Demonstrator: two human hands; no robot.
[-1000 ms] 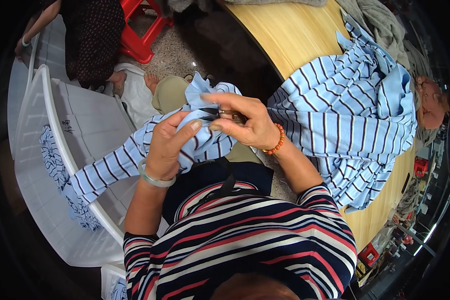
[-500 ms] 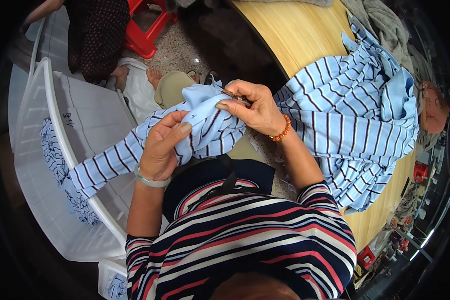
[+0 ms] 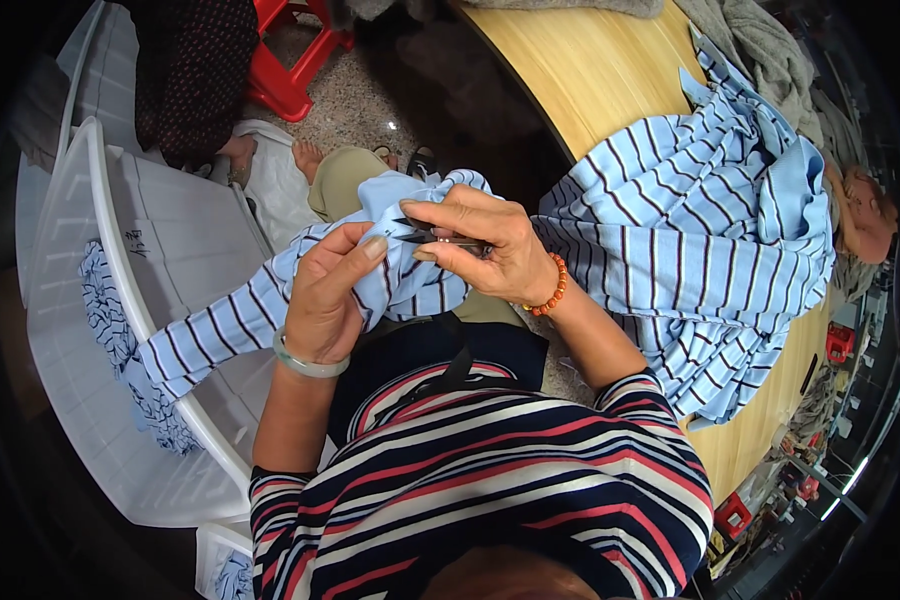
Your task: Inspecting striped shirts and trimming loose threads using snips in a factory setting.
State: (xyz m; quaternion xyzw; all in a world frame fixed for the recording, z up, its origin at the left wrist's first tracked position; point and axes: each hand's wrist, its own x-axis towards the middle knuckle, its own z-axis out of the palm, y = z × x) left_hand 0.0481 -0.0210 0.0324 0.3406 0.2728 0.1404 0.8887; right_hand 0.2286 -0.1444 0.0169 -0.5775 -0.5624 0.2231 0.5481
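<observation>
Striped blue garment (image 3: 400,285) is held up between the two hands, its plain-coloured edge pinched between the thumb and fingers of the left hand (image 3: 322,290). Small dark snips (image 3: 416,238) are gripped in the right hand (image 3: 487,240), their blades parted and pointed at the cloth beside the left thumb. Left of the left hand, a striped length (image 3: 210,345) is draped over the rim of a white crate (image 3: 190,220). Beyond the right hand, more striped cloth (image 3: 685,245) is heaped on a wood-coloured table (image 3: 565,65).

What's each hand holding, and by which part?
Left hand: the blue striped garment, pinched at a plain part between thumb and fingers. Right hand: small scissors, held by the handles.
</observation>
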